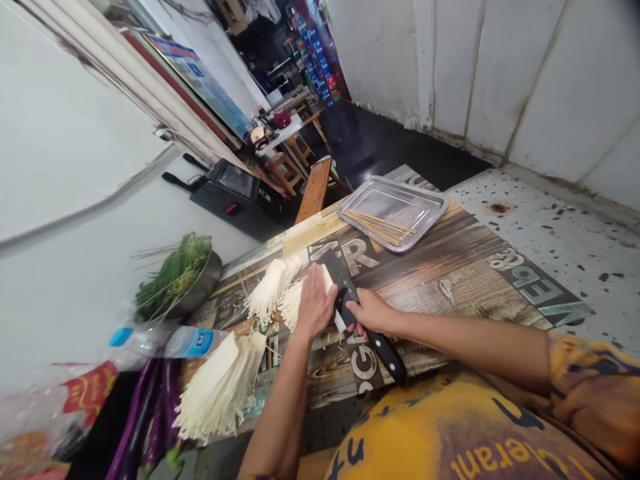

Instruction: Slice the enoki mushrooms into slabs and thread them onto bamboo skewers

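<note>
My left hand lies flat, fingers stretched out together, on a bunch of enoki mushrooms and partly covers it. In my right hand is a kitchen knife with a black riveted handle, its dark blade pointing away from me just right of my left fingers. A small white piece shows beside the blade near my right fingers. Sliced enoki mushrooms sit just beyond my left hand. A larger fanned pile of enoki mushrooms lies at the near left of the table.
A metal tray with thin wooden skewers stands at the table's far end. To the left are a metal bowl of green vegetables, a water bottle, purple eggplants and plastic bags. A wooden bench stands beyond.
</note>
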A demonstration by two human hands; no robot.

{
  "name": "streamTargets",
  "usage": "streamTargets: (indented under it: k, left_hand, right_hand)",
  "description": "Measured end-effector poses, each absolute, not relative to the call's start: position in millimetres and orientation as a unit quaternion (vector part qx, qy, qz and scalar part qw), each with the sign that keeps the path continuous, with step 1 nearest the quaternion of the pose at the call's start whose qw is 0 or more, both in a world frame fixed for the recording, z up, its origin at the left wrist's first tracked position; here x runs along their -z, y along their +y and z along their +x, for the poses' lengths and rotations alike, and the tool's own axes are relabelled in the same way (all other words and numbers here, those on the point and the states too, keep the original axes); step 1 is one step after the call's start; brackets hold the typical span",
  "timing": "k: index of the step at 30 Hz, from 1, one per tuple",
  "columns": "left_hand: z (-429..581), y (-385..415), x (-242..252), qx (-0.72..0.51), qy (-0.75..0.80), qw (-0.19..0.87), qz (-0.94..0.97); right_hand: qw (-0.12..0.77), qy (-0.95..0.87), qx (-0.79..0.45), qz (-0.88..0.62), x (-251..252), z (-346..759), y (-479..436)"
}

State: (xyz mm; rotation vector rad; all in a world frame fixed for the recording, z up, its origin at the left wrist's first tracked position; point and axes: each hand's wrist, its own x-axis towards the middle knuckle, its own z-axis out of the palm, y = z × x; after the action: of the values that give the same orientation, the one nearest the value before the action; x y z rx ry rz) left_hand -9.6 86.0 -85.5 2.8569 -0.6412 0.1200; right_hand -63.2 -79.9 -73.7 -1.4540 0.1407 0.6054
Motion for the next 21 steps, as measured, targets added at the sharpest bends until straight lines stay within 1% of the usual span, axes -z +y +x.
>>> streamTargets:
  k: [3,7,10,13,16,19,21]
  left_hand:
    - [-5,85,83,-0.022,-0.177,0.111,0.978]
    - [-14,77,74,-0.004,-0.179,0.127,0.976]
    - [-26,65,55,-0.035,-0.171,0.147,0.974]
    - [-28,54,22,-0.098,-0.167,0.153,0.969]
    - [-16,53,-22,-0.153,-0.172,0.141,0.963]
    - [6,72,-65,-0.196,-0.174,0.11,0.959]
    - [24,94,-83,-0.219,-0.166,0.085,0.958]
  right_hand:
    - [0.704,0.054,-0.283,-0.649,71,-50,-72]
    - [0.699,0.039,-0.284,-0.655,56,-48,-74]
    - [0.696,0.027,-0.271,-0.665,32,-60,-89]
    - [0.697,-0.002,-0.248,-0.673,-4,-65,-104]
    - [0.697,-0.053,-0.221,-0.681,-44,-57,-108]
    - [0.697,-0.109,-0.195,-0.682,-78,-36,-95]
    - [0.699,-0.144,-0.193,-0.674,-91,-15,-78]
